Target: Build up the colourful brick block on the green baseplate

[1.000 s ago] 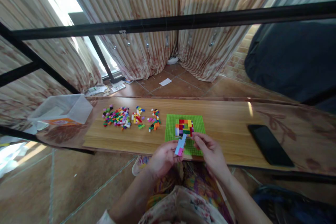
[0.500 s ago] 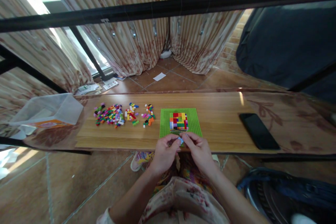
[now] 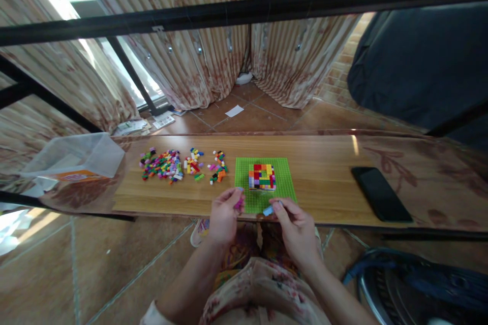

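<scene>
My left hand (image 3: 224, 216) is closed, with a magenta toy brick (image 3: 239, 204) showing at its fingers. A small pale piece may also be at that thumb tip; it is too small to make out. Between thumb and finger, my right hand (image 3: 296, 223) pinches a light blue toy brick (image 3: 268, 210) over the baseplate's near edge. The green studded baseplate (image 3: 284, 175) lies on the board just beyond both hands. On it stands a low block of multicoloured bricks (image 3: 262, 177) with a gap in its top.
Loose bricks lie left of the baseplate: a large pile (image 3: 163, 165) and two smaller clusters (image 3: 218, 167). A clear plastic box (image 3: 91, 157) stands at the far left. On the right rests a black phone (image 3: 379, 194). A dark metal bar (image 3: 244, 11) crosses above the wooden board (image 3: 320, 162).
My hands have moved apart from where they met at the baseplate's near edge. The light blue brick is now in my right hand alone, and a magenta brick shows in my left.
</scene>
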Demonstrator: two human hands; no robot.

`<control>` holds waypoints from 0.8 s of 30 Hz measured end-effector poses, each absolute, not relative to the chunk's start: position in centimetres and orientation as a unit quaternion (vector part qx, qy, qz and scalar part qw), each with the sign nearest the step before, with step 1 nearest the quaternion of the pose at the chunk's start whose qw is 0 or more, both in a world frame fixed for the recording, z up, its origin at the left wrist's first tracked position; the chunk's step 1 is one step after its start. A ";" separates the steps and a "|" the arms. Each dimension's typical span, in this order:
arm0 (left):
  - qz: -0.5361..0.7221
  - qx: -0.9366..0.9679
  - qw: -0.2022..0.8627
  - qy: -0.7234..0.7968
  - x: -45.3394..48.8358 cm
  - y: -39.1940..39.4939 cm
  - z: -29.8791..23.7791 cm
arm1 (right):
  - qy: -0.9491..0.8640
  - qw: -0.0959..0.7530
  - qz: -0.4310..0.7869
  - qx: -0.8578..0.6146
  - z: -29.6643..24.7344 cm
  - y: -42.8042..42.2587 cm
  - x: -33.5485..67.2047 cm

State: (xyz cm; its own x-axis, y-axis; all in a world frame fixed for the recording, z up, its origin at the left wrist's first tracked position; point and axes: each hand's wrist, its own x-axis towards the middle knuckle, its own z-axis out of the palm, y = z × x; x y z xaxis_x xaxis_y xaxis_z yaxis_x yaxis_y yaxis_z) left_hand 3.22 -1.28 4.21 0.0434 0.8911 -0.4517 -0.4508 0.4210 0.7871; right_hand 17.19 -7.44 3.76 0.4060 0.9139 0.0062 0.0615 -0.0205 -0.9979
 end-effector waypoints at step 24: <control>0.386 0.573 0.306 0.655 -5.0 3.9 -1.8 | -0.556 0.382 0.278 -0.684 1.1 4.2 25.4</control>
